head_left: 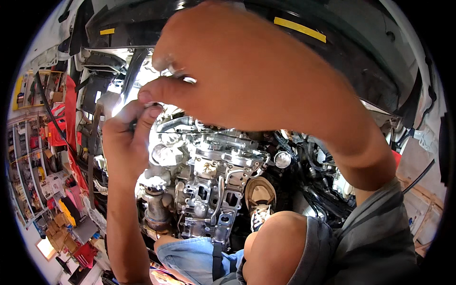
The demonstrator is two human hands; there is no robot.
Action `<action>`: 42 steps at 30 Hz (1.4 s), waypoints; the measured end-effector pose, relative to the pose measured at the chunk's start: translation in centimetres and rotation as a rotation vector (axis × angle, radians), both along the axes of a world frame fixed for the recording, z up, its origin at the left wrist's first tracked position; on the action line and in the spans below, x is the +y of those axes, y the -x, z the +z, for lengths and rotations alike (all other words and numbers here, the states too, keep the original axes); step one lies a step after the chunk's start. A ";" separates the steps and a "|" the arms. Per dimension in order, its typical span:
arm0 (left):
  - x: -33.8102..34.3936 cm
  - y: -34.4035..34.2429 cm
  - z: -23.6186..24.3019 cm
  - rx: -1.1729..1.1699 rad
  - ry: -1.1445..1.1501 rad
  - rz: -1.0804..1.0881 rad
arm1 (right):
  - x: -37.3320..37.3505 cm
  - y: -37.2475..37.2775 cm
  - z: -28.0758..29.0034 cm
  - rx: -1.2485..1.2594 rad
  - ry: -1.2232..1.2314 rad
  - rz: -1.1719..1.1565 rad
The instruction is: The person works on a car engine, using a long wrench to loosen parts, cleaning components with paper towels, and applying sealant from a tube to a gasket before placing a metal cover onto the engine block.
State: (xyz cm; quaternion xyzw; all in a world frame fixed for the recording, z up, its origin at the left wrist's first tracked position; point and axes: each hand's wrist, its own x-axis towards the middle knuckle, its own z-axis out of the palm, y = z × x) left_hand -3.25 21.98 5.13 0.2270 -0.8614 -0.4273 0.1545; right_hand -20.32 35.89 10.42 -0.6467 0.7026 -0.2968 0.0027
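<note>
My right hand (194,66) is large and close, reaching across from the right with curled fingers. Its thumb comes down to the fingertips of my left hand (124,142), which is raised at the left with thumb and finger pinched together. Where the two hands meet, something small may sit between the fingertips; glare and the fingers keep me from making it out. Below and behind them lies a bare metal engine (209,166) with ports and bolt holes showing. A grey hose (175,124) runs just below my right hand.
My shoe (260,194) stands beside the engine, within the engine bay. Dark wiring (304,166) is bundled at the right. A raised dark panel with yellow strips (300,29) spans the top. At the left are a red strap (72,118) and crowded shelves (31,164).
</note>
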 end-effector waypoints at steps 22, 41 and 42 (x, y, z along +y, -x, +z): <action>-2.5 -3.6 -6.8 0.013 -0.397 0.155 | 10.2 -3.4 -15.7 -0.598 0.096 -0.369; 0.2 -1.4 -15.3 -0.436 -0.401 0.054 | 15.1 -3.9 -21.8 -0.552 -0.031 -0.532; 0.2 -1.6 -16.0 -0.419 -0.398 0.010 | 15.3 -3.8 -21.8 -0.540 -0.025 -0.524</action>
